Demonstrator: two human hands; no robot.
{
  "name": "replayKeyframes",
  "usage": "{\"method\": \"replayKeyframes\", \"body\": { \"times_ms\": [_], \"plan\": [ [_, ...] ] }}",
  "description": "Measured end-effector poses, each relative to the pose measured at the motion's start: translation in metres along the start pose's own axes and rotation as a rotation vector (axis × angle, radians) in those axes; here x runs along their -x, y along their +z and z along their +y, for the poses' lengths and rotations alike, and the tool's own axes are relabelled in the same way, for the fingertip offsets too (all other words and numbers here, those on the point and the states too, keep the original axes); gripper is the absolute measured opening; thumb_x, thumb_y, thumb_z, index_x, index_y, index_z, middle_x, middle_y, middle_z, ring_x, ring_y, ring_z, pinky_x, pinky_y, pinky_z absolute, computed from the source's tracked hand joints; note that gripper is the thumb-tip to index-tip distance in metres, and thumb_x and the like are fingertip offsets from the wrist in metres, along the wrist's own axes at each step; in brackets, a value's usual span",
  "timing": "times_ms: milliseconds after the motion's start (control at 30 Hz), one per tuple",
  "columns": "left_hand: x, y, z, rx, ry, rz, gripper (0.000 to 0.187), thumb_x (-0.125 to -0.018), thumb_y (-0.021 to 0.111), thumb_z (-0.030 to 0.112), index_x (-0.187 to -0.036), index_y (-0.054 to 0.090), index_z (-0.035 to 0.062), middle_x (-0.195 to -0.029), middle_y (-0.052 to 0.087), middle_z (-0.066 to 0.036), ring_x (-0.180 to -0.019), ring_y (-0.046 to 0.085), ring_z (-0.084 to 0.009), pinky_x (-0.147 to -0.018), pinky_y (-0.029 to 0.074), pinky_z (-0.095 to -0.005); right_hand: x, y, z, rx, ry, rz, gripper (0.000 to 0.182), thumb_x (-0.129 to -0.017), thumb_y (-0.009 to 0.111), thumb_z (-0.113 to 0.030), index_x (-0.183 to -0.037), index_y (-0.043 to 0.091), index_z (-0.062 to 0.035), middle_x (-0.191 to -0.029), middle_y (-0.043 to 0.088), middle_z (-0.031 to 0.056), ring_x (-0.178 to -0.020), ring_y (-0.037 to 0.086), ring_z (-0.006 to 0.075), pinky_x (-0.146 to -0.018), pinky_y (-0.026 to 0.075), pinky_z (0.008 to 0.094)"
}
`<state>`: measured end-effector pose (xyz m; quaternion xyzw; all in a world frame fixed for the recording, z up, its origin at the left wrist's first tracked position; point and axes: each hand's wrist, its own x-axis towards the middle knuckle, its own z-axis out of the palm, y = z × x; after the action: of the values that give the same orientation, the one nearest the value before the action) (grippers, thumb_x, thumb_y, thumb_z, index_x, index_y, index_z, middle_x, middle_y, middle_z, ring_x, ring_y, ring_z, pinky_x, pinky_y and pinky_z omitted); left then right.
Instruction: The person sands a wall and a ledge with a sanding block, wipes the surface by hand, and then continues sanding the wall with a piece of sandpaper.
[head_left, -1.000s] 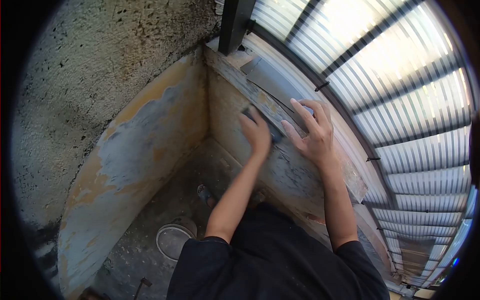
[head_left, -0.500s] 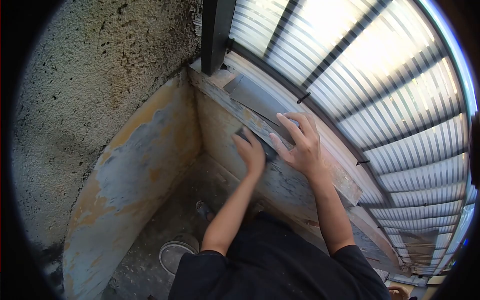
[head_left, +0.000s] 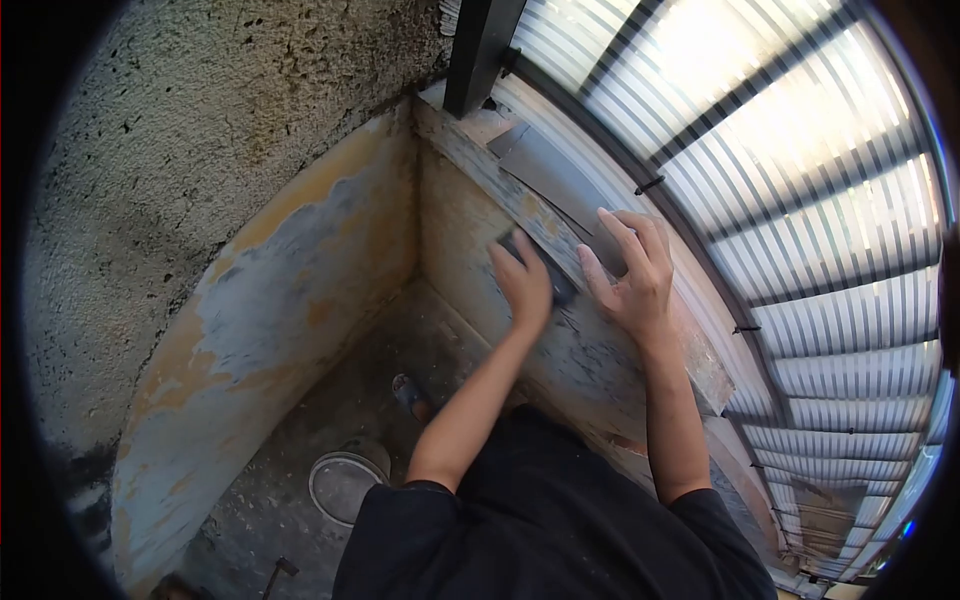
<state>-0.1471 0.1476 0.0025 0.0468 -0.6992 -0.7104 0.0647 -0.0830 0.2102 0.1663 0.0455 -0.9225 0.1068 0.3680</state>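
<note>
My left hand (head_left: 524, 286) is closed on a dark, flat block (head_left: 562, 288), pressed to the upper face of the low wall (head_left: 465, 220) just under its ledge. The hand covers much of the block, so its exact kind cannot be made out. My right hand (head_left: 640, 272) is beside it over the ledge, its fingers apart and curved, with pale dust on the fingertips. Nothing shows in that hand. A thin grey sheet (head_left: 560, 180) lies along the ledge beyond both hands. Worn grey and ochre patches mark the wall face.
A pale-lidded bucket (head_left: 345, 488) stands on the dusty floor near my sandalled foot (head_left: 408, 395). A dark-headed tool (head_left: 283, 572) lies lower down. Rough wall (head_left: 200, 150) rises at left; a dark post (head_left: 482, 55) and slatted translucent screen (head_left: 780, 150) border the ledge.
The view has shifted, so the wall and hands appear farther right. My left hand still has the dark block against the wall; my right hand remains open over the ledge.
</note>
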Motion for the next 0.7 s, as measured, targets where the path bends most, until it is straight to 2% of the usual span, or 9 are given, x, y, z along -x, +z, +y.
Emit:
{"method": "replayKeyframes", "body": {
  "times_ms": [33, 100, 200, 333, 400, 500, 567, 633, 700],
  "plan": [
    [-0.038, -0.001, -0.002, -0.015, -0.003, 0.050, 0.046, -0.109, 0.051, 0.032, -0.121, 0.050, -0.0123, -0.116, 0.059, -0.040, -0.112, 0.058, -0.0552, -0.096, 0.046, -0.0527, 0.000, 0.000, 0.001, 0.009, -0.008, 0.005, 0.045, -0.079, 0.084, -0.012, -0.120, 0.070, 0.0018, -0.107, 0.068, 0.0166, -0.096, 0.065, 0.0332, -0.081, 0.054, 0.0419],
    [-0.102, -0.015, 0.010, -0.092, -0.083, 0.017, 0.046, -0.110, 0.050, 0.033, -0.118, 0.051, -0.0118, -0.112, 0.061, -0.038, -0.107, 0.059, -0.0551, -0.092, 0.046, -0.0539, 0.000, 0.000, 0.000, 0.017, -0.009, 0.006, 0.044, -0.080, 0.084, -0.011, -0.119, 0.070, 0.0019, -0.107, 0.068, 0.0166, -0.095, 0.065, 0.0330, -0.081, 0.054, 0.0417],
    [-0.112, -0.014, 0.013, -0.152, -0.069, 0.056, 0.046, -0.110, 0.049, 0.034, -0.115, 0.051, -0.0116, -0.108, 0.062, -0.038, -0.104, 0.060, -0.0551, -0.089, 0.045, -0.0547, -0.001, 0.000, 0.000, 0.015, -0.023, 0.005, 0.044, -0.080, 0.084, -0.011, -0.119, 0.070, 0.0018, -0.107, 0.068, 0.0167, -0.095, 0.065, 0.0330, -0.080, 0.054, 0.0417],
    [0.001, 0.005, 0.000, 0.062, 0.051, 0.035, 0.041, -0.110, 0.050, 0.029, -0.117, 0.051, -0.0114, -0.111, 0.061, -0.037, -0.107, 0.058, -0.0547, -0.091, 0.046, -0.0522, -0.001, 0.002, 0.001, 0.015, -0.016, 0.007, 0.044, -0.079, 0.084, -0.010, -0.119, 0.070, 0.0015, -0.106, 0.068, 0.0168, -0.093, 0.065, 0.0330, -0.080, 0.054, 0.0417],
    [0.048, -0.001, 0.010, 0.109, -0.015, -0.076, 0.039, -0.110, 0.051, 0.026, -0.118, 0.050, -0.0115, -0.112, 0.060, -0.037, -0.109, 0.058, -0.0538, -0.092, 0.046, -0.0508, -0.001, 0.003, 0.000, 0.009, -0.015, 0.011, 0.044, -0.079, 0.085, -0.010, -0.119, 0.070, 0.0013, -0.105, 0.068, 0.0168, -0.093, 0.065, 0.0330, -0.080, 0.054, 0.0417],
    [0.012, -0.004, 0.008, 0.039, -0.010, -0.070, 0.040, -0.110, 0.050, 0.028, -0.119, 0.049, -0.0112, -0.113, 0.059, -0.038, -0.109, 0.059, -0.0537, -0.092, 0.046, -0.0518, 0.002, 0.002, 0.000, 0.023, -0.004, 0.009, 0.045, -0.078, 0.085, -0.010, -0.119, 0.070, 0.0012, -0.105, 0.068, 0.0168, -0.093, 0.065, 0.0329, -0.080, 0.054, 0.0418],
    [-0.050, -0.003, 0.004, -0.006, 0.014, 0.040, 0.041, -0.110, 0.049, 0.030, -0.116, 0.050, -0.0104, -0.111, 0.060, -0.037, -0.107, 0.059, -0.0540, -0.090, 0.046, -0.0530, 0.002, 0.002, 0.001, 0.013, 0.014, 0.002, 0.045, -0.078, 0.084, -0.007, -0.120, 0.070, 0.0016, -0.108, 0.069, 0.0185, -0.097, 0.066, 0.0332, -0.086, 0.053, 0.0405],
    [-0.101, -0.015, 0.020, -0.125, -0.118, 0.007, 0.042, -0.111, 0.048, 0.032, -0.114, 0.050, -0.0099, -0.110, 0.061, -0.037, -0.106, 0.060, -0.0542, -0.089, 0.046, -0.0541, 0.000, 0.002, 0.001, 0.016, 0.004, 0.008, 0.045, -0.078, 0.084, -0.008, -0.119, 0.070, 0.0014, -0.106, 0.068, 0.0177, -0.095, 0.066, 0.0330, -0.083, 0.054, 0.0411],
    [-0.091, -0.010, 0.019, -0.089, -0.101, 0.033, 0.042, -0.111, 0.048, 0.032, -0.114, 0.051, -0.0096, -0.109, 0.061, -0.037, -0.105, 0.060, -0.0539, -0.089, 0.046, -0.0542, 0.000, 0.000, 0.002, 0.019, -0.014, 0.014, 0.044, -0.078, 0.085, -0.009, -0.118, 0.070, 0.0012, -0.105, 0.068, 0.0168, -0.093, 0.065, 0.0328, -0.080, 0.054, 0.0417]
  ]
}}
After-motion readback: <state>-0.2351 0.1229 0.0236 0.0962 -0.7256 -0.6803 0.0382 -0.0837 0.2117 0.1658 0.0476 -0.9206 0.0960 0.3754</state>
